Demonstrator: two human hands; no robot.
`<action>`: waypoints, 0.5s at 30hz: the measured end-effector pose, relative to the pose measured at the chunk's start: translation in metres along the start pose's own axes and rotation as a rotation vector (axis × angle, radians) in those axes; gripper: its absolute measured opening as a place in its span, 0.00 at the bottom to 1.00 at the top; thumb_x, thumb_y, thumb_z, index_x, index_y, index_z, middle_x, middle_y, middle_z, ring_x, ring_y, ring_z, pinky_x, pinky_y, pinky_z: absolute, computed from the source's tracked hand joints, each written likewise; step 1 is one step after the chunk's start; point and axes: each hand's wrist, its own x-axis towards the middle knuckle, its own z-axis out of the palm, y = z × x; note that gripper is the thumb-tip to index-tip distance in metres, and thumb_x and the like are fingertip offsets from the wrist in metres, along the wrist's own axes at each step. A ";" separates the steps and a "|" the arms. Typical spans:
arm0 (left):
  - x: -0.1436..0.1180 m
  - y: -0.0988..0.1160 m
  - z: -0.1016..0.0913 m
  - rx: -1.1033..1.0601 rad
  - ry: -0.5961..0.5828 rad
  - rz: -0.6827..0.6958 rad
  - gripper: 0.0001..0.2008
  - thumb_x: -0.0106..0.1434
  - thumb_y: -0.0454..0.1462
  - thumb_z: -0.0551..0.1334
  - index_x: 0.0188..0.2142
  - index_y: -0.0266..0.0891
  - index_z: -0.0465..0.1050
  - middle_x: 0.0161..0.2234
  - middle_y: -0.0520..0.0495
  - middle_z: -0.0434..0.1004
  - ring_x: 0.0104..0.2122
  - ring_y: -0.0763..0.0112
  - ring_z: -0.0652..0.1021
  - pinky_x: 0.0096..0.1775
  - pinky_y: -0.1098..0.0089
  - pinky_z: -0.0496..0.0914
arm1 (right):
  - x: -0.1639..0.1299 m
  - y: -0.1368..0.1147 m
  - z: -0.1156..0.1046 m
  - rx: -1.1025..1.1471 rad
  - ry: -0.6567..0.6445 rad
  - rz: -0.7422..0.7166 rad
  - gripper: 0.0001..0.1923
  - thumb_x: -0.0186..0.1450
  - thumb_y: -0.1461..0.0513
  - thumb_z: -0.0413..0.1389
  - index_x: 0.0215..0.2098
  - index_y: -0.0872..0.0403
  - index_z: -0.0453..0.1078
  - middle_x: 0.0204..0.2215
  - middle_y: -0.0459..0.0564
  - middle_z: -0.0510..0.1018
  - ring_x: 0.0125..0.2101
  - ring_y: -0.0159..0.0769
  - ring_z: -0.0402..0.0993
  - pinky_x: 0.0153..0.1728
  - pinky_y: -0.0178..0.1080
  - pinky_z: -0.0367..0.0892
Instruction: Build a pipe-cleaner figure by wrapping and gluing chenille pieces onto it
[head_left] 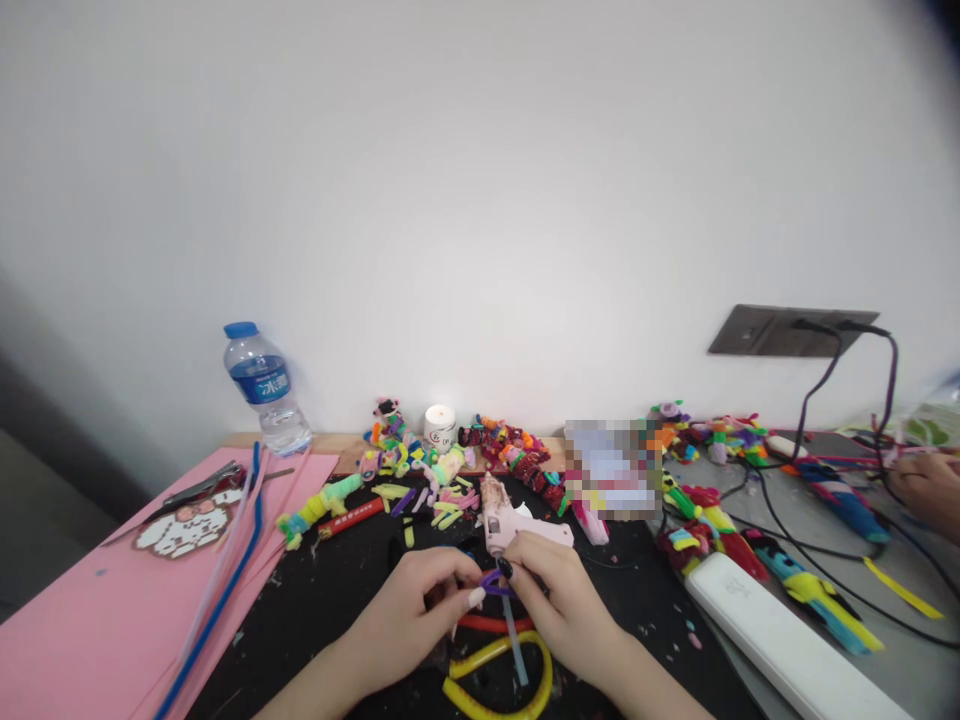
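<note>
Fingers of the left hand [424, 600] and right hand [562, 592] are pinched together, thumbs close to forefingers, gripping a purple loop [492, 582] from both sides. It sits between the fingertips over a black work surface [281, 612]. Just beyond lies a pink glue gun [529, 530], with pastel cut pieces [448, 516] farther left. Nearer are a red strip [491, 623], a translucent stick [516, 640] and a yellow curved tube [545, 668]. Small and bent, the loop is partly hidden.

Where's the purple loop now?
In the head view, the purple loop is at the lower middle, held between the left hand and the right hand, just below the pink glue gun.
</note>
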 end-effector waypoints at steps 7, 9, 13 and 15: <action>0.000 0.000 -0.001 0.013 0.007 0.046 0.10 0.63 0.36 0.53 0.31 0.36 0.71 0.26 0.52 0.72 0.21 0.77 0.71 0.30 0.77 0.65 | 0.000 0.001 0.000 0.004 -0.024 0.013 0.10 0.65 0.67 0.44 0.27 0.54 0.61 0.24 0.45 0.66 0.26 0.31 0.62 0.27 0.32 0.57; 0.000 0.001 -0.001 0.018 0.004 0.043 0.09 0.63 0.36 0.53 0.31 0.37 0.71 0.26 0.52 0.71 0.22 0.76 0.71 0.29 0.77 0.65 | 0.000 0.002 0.000 0.009 -0.028 0.018 0.09 0.66 0.67 0.44 0.28 0.54 0.61 0.25 0.45 0.66 0.26 0.31 0.62 0.27 0.32 0.57; -0.001 0.003 0.000 0.052 0.009 0.042 0.09 0.63 0.35 0.54 0.29 0.37 0.70 0.23 0.53 0.70 0.22 0.76 0.70 0.29 0.77 0.64 | -0.001 0.001 0.000 0.008 -0.038 0.029 0.09 0.65 0.68 0.44 0.29 0.54 0.62 0.25 0.45 0.67 0.27 0.31 0.63 0.28 0.33 0.58; -0.001 0.004 -0.001 0.080 0.023 0.059 0.09 0.62 0.35 0.54 0.29 0.37 0.71 0.23 0.53 0.70 0.23 0.75 0.71 0.31 0.77 0.64 | -0.001 0.001 0.000 0.009 -0.040 0.033 0.09 0.65 0.68 0.44 0.30 0.54 0.62 0.25 0.45 0.67 0.27 0.31 0.63 0.28 0.33 0.58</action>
